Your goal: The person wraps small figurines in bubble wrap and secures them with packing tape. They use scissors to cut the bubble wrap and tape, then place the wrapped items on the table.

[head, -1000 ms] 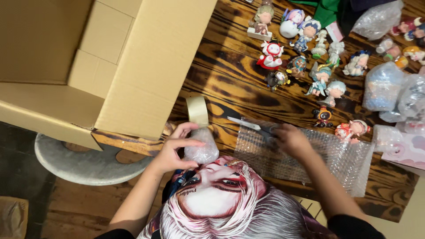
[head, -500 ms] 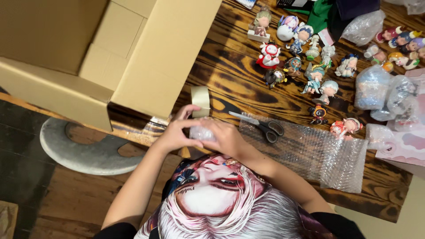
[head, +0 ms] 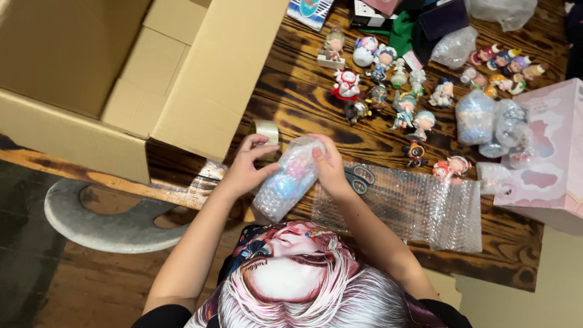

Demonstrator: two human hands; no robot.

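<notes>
I hold a small figure wrapped in bubble wrap (head: 286,180) with both hands over the near edge of a dark wooden table (head: 303,103). My left hand (head: 246,167) grips its left side and my right hand (head: 331,167) its right side. The bundle lies tilted, pale blue and pink showing through. A roll of tape (head: 267,132) stands just behind my left hand. Black-handled scissors (head: 359,178) lie on a bubble wrap sheet (head: 419,203) beside my right hand.
A large open cardboard box (head: 139,67) fills the left side. Several small toy figures (head: 388,91) stand on the table's far part, with wrapped bundles (head: 492,124) and a pink box (head: 549,152) at right. A grey stool (head: 103,215) sits below the table edge.
My right hand left the scissors and joined the left on the wrapped bundle. Both hands then lifted and turned it so it lies tilted between them. The view shifted forward.
</notes>
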